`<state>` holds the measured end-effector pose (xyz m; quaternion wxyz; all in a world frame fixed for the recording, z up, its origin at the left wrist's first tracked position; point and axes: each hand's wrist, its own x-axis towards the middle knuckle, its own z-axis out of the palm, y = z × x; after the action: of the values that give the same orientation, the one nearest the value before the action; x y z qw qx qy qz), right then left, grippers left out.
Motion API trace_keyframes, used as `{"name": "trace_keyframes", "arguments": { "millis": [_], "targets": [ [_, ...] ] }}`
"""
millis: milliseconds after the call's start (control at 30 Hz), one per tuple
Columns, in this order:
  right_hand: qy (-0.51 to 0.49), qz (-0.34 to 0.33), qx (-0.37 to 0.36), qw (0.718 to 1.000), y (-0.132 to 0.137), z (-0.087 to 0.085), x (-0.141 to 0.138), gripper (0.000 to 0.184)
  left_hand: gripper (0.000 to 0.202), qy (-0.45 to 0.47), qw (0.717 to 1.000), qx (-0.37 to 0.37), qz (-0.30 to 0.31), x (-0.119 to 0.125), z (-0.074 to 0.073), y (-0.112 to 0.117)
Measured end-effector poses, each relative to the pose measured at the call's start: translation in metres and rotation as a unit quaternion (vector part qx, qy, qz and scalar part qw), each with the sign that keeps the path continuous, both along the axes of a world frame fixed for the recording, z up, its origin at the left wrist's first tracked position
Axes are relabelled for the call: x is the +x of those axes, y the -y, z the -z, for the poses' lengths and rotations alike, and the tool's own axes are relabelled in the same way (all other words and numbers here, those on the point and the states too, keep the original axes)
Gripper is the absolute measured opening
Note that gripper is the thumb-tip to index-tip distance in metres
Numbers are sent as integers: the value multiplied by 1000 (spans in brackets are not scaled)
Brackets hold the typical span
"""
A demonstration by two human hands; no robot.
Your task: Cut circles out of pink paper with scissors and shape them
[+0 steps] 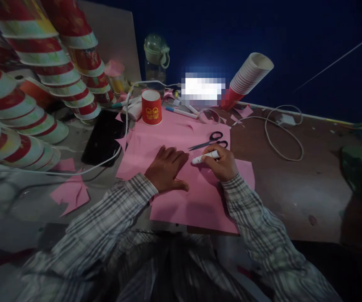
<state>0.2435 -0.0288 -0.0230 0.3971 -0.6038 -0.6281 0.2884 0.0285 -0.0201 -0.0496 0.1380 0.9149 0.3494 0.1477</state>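
Pink paper sheets (193, 205) overlap on the table in front of me. My left hand (167, 167) lies flat on the paper, with its fingers stretched out and the thumb apart. Held in my right hand (223, 164) is a thick white pen (204, 157), which points left; whether its tip touches the paper I cannot tell. Black-handled scissors (211, 140) rest just beyond that hand, blades to the left. On the paper's far left part stands a red paper cup (152, 110) with yellow print.
Tall leaning stacks of red and white cups (51, 63) fill the left side. A black phone (103, 136), a bottle (156, 54), a tape roll (209, 116) and pink scraps (72, 193) lie around. A white cable (284, 155) loops on the right, near another cup stack (247, 75).
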Motion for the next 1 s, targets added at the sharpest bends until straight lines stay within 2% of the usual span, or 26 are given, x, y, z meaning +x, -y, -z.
{"name": "trace_keyframes", "arguments": {
  "millis": [167, 267, 567, 667, 733, 867, 1000],
  "targets": [
    [0, 19, 3, 1000, 0, 1, -1, 6, 76, -3, 1000, -2, -17, 2, 0, 1],
    [3, 25, 2, 1000, 0, 1, 0, 7, 72, -11, 1000, -18, -19, 2, -3, 2],
    [-19, 15, 24, 999, 1, 2, 3, 6, 77, 65, 995, -82, 4, -5, -7, 1],
    [-24, 11, 33, 999, 2, 2, 3, 5, 70, 95, 993, -65, -36, -5, -4, 0],
    [-23, 6, 39, 999, 2, 2, 2, 6, 78, 97, 993, -39, -54, -4, -2, -1],
    [8, -6, 49, 999, 4, 4, -3, 8, 92, 74, 995, -5, -64, -4, 2, -1],
    [58, -30, 60, 996, 5, 6, -8, 11, 87, 54, 996, -5, -67, -4, 2, 1]
  ]
}}
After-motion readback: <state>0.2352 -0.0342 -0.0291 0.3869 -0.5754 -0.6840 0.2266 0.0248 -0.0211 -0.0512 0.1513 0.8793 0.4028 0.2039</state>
